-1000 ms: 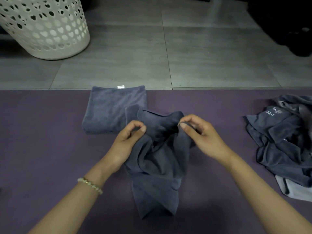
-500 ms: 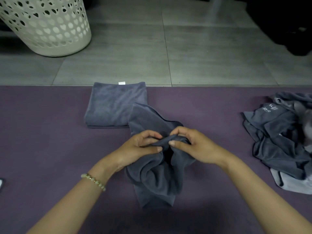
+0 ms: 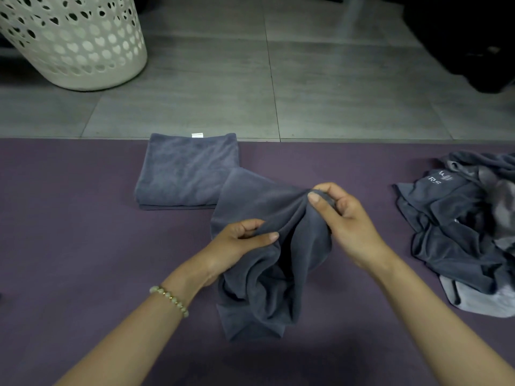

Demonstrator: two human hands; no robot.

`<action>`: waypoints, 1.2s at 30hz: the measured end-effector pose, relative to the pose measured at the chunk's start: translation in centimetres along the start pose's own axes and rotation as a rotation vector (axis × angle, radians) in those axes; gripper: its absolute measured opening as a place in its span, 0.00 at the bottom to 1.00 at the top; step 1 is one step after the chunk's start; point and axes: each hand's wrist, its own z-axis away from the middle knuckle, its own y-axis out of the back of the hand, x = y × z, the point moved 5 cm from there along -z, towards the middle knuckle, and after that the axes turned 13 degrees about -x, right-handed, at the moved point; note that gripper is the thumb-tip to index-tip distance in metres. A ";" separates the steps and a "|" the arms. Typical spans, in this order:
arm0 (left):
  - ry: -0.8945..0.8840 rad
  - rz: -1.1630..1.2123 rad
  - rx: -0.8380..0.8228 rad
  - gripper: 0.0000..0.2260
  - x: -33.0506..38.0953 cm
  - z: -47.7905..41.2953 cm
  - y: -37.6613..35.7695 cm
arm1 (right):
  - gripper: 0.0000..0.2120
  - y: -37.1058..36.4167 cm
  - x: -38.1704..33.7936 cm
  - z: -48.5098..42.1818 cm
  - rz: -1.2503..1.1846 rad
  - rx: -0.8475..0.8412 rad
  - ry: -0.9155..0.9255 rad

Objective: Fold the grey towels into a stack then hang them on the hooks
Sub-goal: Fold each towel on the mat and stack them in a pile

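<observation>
The mat (image 3: pixel 83 246) was a plain, dull plum purple. The folded towel (image 3: pixel 184 174) was slate grey-blue with a small white tag (image 3: pixel 197 135). The crumpled towel (image 3: pixel 264 274) looked a darker charcoal. The heap of towels (image 3: pixel 459 232) mixed dark grey with pale grey patches and faint pale lettering (image 3: pixel 440 179). The basket (image 3: pixel 72 43) was cream, pierced with heart shapes. The floor (image 3: pixel 334 93) showed grey tiles with thin dark joints. The bracelet (image 3: pixel 170 299) had pale green beads.
</observation>
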 end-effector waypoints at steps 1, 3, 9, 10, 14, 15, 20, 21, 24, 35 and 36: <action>-0.002 -0.022 0.009 0.11 0.2 0.0 0.1 | 0.04 0.7 -0.1 0.1 -0.010 0.082 0.017; -0.014 -0.061 0.034 0.11 0.6 0.0 0.5 | 0.04 2.0 0.2 0.4 -0.025 0.218 0.016; -0.021 -0.156 0.014 0.10 2.3 0.9 1.6 | 0.06 3.9 -0.3 1.2 -0.002 0.351 0.031; -0.003 -0.197 -0.011 0.11 2.6 1.1 1.4 | 0.06 4.3 -1.0 1.2 0.009 0.368 0.049; -0.024 -0.187 0.019 0.08 5.6 2.4 1.1 | 0.06 5.3 -4.5 0.9 0.035 0.373 0.079; -0.024 -0.161 0.027 0.06 6.7 2.9 1.0 | 0.06 5.5 -5.5 0.9 0.035 0.372 0.075; -0.126 -0.103 0.202 0.07 13.0 6.4 0.4 | 0.05 3.9 -10.8 1.4 0.134 0.188 0.013; -0.167 -0.087 0.238 0.07 14.4 7.1 -0.2 | 0.10 3.4 -11.9 1.8 0.143 0.152 -0.014; -0.278 -0.046 0.311 0.05 18.4 10.1 -2.4 | 0.13 1.7 -15.8 3.5 0.139 0.049 -0.080; -0.462 -0.026 0.233 0.06 27.4 21.1 -10.8 | 0.09 -9.2 -34.0 11.3 0.269 -0.220 0.252; -0.470 -0.043 0.218 0.07 28.0 21.8 -11.4 | 0.08 -9.9 -34.9 11.8 0.272 -0.237 0.261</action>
